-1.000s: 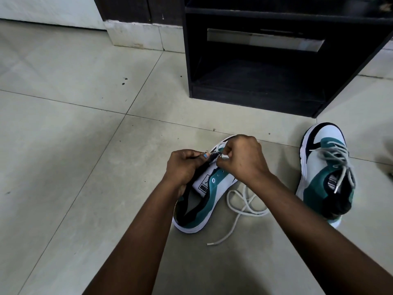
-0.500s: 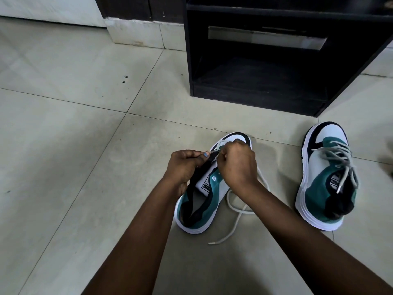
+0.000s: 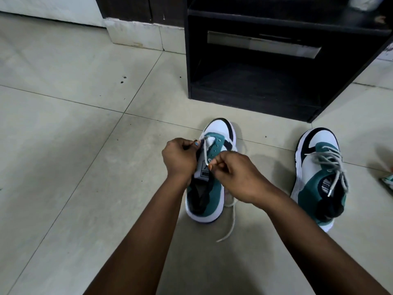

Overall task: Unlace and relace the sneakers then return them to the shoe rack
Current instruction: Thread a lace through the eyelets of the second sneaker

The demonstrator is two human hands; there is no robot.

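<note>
Two sneakers are lying on the tiled floor (image 3: pixel 63 145) in front of the dark shoe rack (image 3: pixel 251 96), toes pointing toward it: the near sneaker (image 3: pixel 212 201), between the wrists, is being relaced, while the far sneaker (image 3: pixel 319 177), well apart to the right, is being left with its grey lace looped loosely over the tongue. One white lace (image 3: pixel 204 152) is being held taut along the near sneaker's long axis, running from the toe-end eyelets back toward the tongue label. Its toe end is being pinched at the left eyelet row by the curled fingers of the left hand (image 3: pixel 180 156), which is also resting against the shoe's left flank. Its nearer end is being pinched between thumb and forefinger of the right hand (image 3: pixel 238 175), just over the tongue, with the other fingers curled in. A slack tail of lace is trailing on the floor beside the heel. Most teal eyelets are showing bare, so the relacing is judged to be only beginning. The next free eyelet is lying just ahead of the right hand's pinch, toward the toe, so that hand is judged the better placed for threading.
</note>
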